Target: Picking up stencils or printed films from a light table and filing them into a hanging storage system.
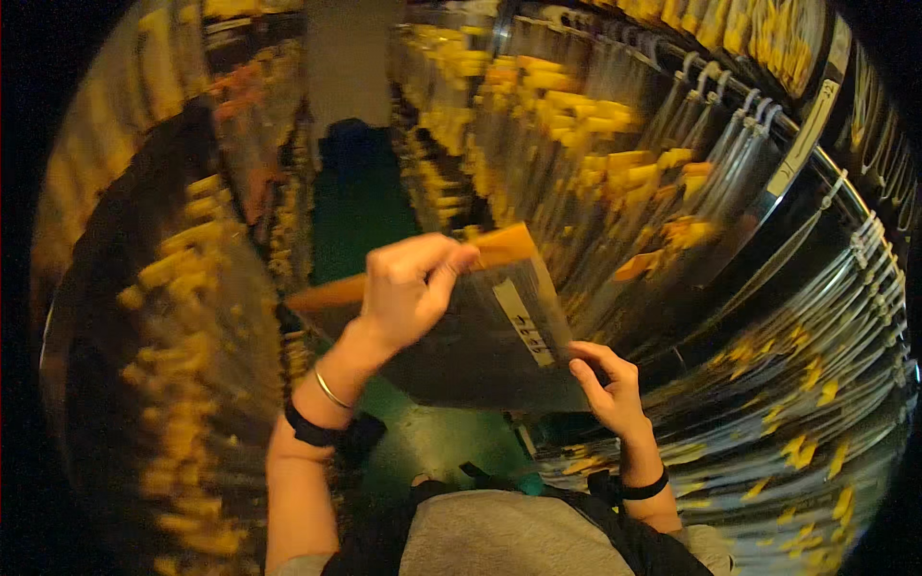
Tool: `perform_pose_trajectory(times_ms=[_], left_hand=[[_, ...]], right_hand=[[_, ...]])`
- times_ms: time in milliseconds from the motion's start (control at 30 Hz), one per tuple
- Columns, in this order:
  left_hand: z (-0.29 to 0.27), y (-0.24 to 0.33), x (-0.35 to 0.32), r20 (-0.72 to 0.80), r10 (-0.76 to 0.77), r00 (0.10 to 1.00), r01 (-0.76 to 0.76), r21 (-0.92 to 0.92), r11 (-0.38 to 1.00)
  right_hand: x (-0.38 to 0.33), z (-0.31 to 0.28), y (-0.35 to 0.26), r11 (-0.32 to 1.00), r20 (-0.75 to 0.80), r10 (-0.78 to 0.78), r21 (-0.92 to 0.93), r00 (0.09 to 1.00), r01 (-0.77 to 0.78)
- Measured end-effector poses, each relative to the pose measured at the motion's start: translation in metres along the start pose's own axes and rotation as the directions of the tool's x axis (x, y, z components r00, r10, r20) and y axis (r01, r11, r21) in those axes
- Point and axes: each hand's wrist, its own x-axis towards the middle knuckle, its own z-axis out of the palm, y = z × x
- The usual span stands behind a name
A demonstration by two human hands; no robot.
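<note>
In front of my body a wide, dark, flat sheet (461, 355) hangs tilted, its right end higher than its left. An orange-brown strip (504, 245) runs along its top edge, and a pale label (519, 322) with handwriting is stuck near its right side. My left hand (408, 288) is closed over the top strip, thumb and fingers pinching it. At the lower right edge, my right hand (615, 389) pinches the sheet between thumb and fingers. What the sheet is made of cannot be told.
Racks line both sides of a narrow aisle with a green floor (355, 216). Many hanging sheets with yellow tags (595, 115) crowd the right, hooked on a metal rail (797, 130). More yellow-tagged sheets (192, 384) hang close on the left. A dark blue object (351, 144) lies at the far end.
</note>
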Motion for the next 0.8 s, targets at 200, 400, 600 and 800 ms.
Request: perform_pose_trajectory(times_ms=[200,400,600,800], left_hand=[[0.021,-0.047,0.103,0.094,0.341,0.935,-0.343,-0.002,0.939],[0.054,-0.080,0.185,0.077,0.605,0.793,-0.602,-0.054,0.796],[0.081,-0.114,0.247,0.140,0.604,0.785,-0.596,-0.096,0.797],[0.115,-0.148,0.313,0.104,0.621,0.777,-0.579,-0.267,0.770]], right_hand=[[-0.012,-0.034,0.005,0.976,0.063,0.090,-0.202,0.994,-0.075],[-0.026,-0.081,-0.017,0.893,-0.168,0.238,-0.349,0.957,-0.284],[-0.005,-0.114,-0.046,0.853,-0.396,0.139,-0.418,0.907,-0.313],[0.087,-0.106,-0.106,0.439,-0.400,0.051,-0.814,0.915,-0.380]])
